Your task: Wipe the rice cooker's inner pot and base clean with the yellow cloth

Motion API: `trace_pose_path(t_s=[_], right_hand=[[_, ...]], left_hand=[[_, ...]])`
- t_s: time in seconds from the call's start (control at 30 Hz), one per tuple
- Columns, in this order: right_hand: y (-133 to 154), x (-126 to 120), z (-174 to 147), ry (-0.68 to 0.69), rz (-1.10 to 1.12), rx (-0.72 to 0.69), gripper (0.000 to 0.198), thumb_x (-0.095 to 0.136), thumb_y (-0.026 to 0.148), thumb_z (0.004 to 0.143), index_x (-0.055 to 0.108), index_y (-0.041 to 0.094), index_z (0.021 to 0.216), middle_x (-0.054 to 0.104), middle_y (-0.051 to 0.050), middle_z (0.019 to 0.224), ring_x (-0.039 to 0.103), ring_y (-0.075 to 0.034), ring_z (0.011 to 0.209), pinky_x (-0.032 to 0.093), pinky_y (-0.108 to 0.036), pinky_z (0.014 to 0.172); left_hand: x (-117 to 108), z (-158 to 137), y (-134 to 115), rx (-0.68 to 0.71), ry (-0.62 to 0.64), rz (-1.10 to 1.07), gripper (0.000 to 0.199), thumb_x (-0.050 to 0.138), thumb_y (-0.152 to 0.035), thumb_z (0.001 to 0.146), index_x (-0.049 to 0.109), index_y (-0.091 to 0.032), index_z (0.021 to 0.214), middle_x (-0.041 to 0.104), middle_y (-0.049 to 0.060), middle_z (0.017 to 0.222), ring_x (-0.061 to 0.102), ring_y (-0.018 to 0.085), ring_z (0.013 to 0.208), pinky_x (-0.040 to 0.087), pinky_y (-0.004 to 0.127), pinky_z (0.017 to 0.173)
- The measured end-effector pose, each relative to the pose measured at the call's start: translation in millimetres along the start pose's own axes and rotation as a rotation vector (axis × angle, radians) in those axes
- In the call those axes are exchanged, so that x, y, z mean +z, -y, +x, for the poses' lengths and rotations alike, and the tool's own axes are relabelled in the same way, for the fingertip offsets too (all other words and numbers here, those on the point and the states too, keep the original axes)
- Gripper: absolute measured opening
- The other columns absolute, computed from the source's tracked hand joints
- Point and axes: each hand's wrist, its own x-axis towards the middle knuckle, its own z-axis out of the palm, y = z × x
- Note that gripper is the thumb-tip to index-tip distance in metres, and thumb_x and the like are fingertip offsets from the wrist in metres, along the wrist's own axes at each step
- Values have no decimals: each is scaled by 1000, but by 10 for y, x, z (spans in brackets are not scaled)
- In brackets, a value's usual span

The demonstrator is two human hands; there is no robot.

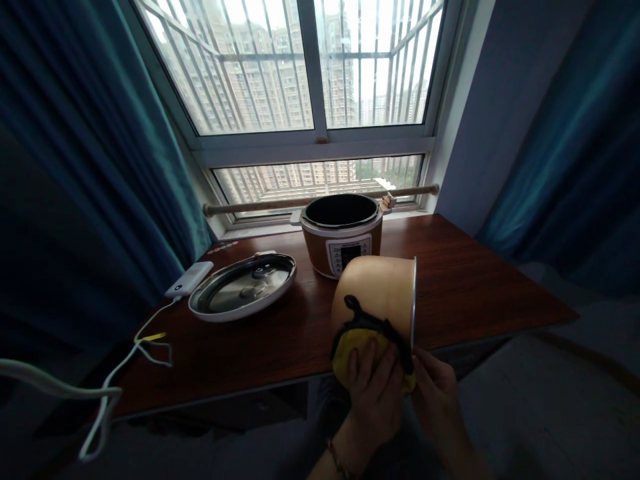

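A gold-coloured inner pot (375, 283) lies tilted on its side at the table's front edge, its silver rim facing right. My left hand (373, 383) presses a yellow cloth (345, 353) with black edging and a black loop against the pot's outer wall. The fingers curl over the cloth. My right hand (436, 390) is closed at the lower end of the rim, beside the cloth's corner; its fingertips are partly hidden. Behind the pot stands an electric pressure cooker (317, 247) with a dark opening and a front control panel.
A round lid (245, 290) rests underside up on the wooden table (480, 287), left of the cooker. Farther left are a white power bank (190, 279) and a white cable (117, 373) hanging over the edge. Behind are a barred window (260, 80) and blue curtains (100, 133).
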Motion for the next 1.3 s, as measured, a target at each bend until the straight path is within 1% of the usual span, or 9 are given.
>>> trace_pose_path(t_s=[0.17, 0.47, 0.63, 0.77, 0.9, 1.0, 1.1, 1.2, 1.3], right_hand=[[218, 52, 97, -103, 5, 57, 36, 66, 48, 70, 72, 13, 78, 66, -5, 66, 60, -18, 64, 47, -25, 58], [501, 176, 303, -30, 215, 158, 26, 68, 43, 71, 68, 17, 76, 66, -3, 69, 59, -17, 64, 44, -25, 56], [505, 182, 345, -20, 242, 173, 27, 70, 43, 69, 69, 17, 75, 66, -1, 67, 59, -17, 63, 45, -26, 57], [528, 246, 339, 7, 326, 190, 25, 71, 40, 69, 69, 17, 79, 67, -2, 70, 61, -18, 67, 46, -26, 59], [562, 313, 334, -23, 364, 202, 24, 74, 38, 65, 69, 16, 75, 68, -2, 72, 62, -18, 68, 47, -27, 61], [597, 336, 359, -48, 378, 216, 24, 76, 38, 62, 68, 16, 72, 68, -2, 68, 63, -19, 67, 48, -28, 60], [632, 340, 399, -63, 381, 220, 26, 77, 37, 60, 68, 16, 71, 68, -2, 65, 64, -20, 66, 49, -28, 57], [655, 336, 439, -85, 384, 213, 26, 78, 36, 57, 67, 16, 70, 68, -3, 64, 64, -20, 64, 49, -28, 53], [676, 334, 484, -106, 370, 204, 26, 78, 37, 58, 66, 16, 70, 68, -3, 64, 64, -20, 62, 48, -27, 50]], left_hand=[[71, 109, -45, -6, 52, 28, 33, 39, -16, 86, 61, -13, 111, 66, 10, 112, 26, 23, 136, 13, 42, 112], [363, -381, 38, 54, 5, 37, 32, 42, -18, 85, 65, -21, 108, 71, 5, 101, 39, 19, 129, 14, 39, 113], [244, -148, 223, 93, 10, 68, 36, 42, -16, 85, 61, -20, 115, 70, 4, 106, 32, 17, 133, 13, 38, 113], [130, 257, 409, -134, 13, 36, 44, 41, -13, 85, 48, -14, 128, 54, 11, 130, 26, 25, 136, 21, 48, 110], [124, 486, 556, -532, -120, -224, 41, 36, -21, 92, 44, -19, 132, 45, 9, 139, 34, 23, 132, 28, 46, 108], [143, 472, 589, -934, -203, -481, 40, 36, -34, 94, 50, -17, 127, 56, 9, 128, 51, 22, 118, 41, 37, 100], [175, 324, 548, -1110, -218, -591, 43, 34, -41, 93, 55, -15, 121, 64, 9, 114, 59, 22, 106, 48, 33, 90], [243, 121, 473, -1004, -241, -454, 42, 34, -36, 94, 47, -18, 130, 54, 9, 130, 50, 21, 119, 41, 33, 100], [305, -2, 409, -724, -234, -242, 46, 35, -24, 93, 33, -22, 139, 33, 8, 146, 31, 21, 134, 27, 39, 110]])
